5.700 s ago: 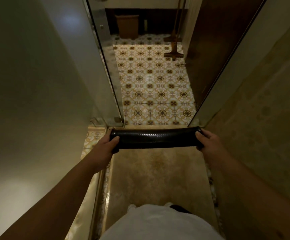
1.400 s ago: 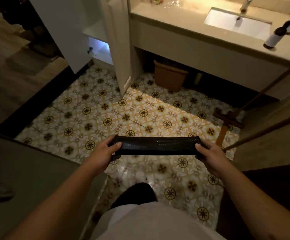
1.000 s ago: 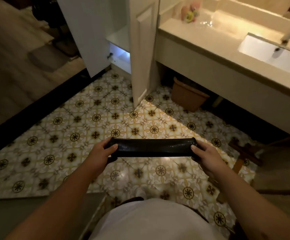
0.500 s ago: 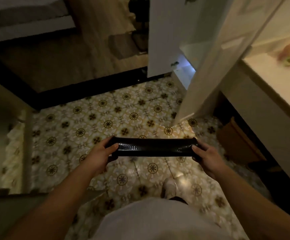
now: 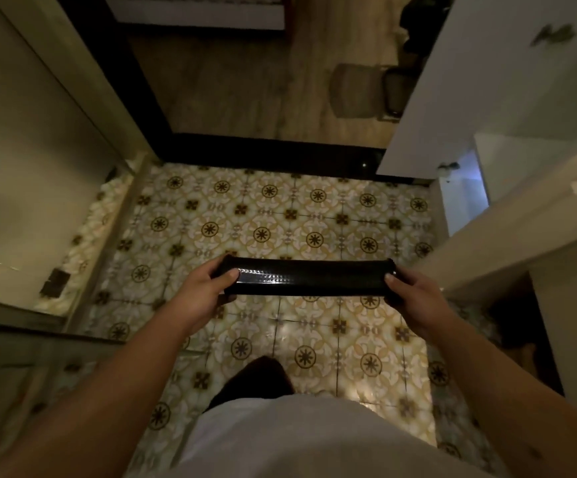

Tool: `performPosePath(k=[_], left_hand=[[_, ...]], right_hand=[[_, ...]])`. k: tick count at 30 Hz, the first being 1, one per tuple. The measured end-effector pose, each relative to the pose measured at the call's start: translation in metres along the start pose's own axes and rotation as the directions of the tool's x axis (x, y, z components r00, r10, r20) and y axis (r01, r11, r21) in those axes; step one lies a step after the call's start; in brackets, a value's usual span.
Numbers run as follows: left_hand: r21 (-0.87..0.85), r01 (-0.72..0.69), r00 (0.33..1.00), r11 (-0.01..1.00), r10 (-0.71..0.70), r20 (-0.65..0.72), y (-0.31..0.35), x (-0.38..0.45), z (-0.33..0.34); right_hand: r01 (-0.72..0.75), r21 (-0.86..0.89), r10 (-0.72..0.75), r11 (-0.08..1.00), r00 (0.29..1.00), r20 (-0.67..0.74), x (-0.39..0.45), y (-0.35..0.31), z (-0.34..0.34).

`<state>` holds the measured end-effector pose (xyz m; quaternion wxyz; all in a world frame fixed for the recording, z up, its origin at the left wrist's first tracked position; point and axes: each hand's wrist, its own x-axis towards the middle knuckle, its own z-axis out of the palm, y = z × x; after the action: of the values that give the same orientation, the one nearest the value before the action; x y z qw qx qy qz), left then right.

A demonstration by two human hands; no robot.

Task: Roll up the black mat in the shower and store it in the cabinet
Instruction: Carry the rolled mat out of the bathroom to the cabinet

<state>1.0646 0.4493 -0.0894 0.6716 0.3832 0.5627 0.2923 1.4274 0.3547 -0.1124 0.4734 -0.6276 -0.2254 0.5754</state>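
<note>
I have turned further left, so the open white cabinet (image 5: 466, 198) now sits off to my right while my left hand (image 5: 207, 288) and right hand (image 5: 409, 291) clamp the ends of the rolled black mat (image 5: 306, 276) above the patterned tiles (image 5: 280, 215), and any slackening as I swing toward that shelf could let it spring open.

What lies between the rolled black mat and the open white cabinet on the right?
Only bare patterned floor tile separates the rolled mat from the cabinet, in the head view.
</note>
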Motion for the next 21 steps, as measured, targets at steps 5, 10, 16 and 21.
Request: performPosePath(k=[5, 10, 16, 21], left_hand=[[-0.018, -0.019, 1.0, 1.0, 0.019, -0.012, 0.017, 0.039, -0.005], [-0.023, -0.027, 1.0, 0.999, 0.027, -0.002, 0.046, 0.105, -0.014], [0.006, -0.02, 0.999, 1.0, 0.02, 0.03, 0.09, 0.175, -0.03], [0.032, -0.004, 0.999, 0.999, 0.002, 0.045, 0.121, 0.226, -0.033]], right_hand=[[-0.031, -0.024, 0.031, 0.999, 0.999, 0.017, 0.05, -0.023, 0.009], [-0.038, -0.01, 0.037, 0.999, 0.999, -0.008, 0.107, -0.045, 0.029], [-0.053, 0.032, 0.055, 0.998, 0.996, -0.073, 0.165, -0.072, 0.053], [-0.043, 0.091, 0.051, 0.995, 0.995, -0.09, 0.208, -0.092, 0.063]])
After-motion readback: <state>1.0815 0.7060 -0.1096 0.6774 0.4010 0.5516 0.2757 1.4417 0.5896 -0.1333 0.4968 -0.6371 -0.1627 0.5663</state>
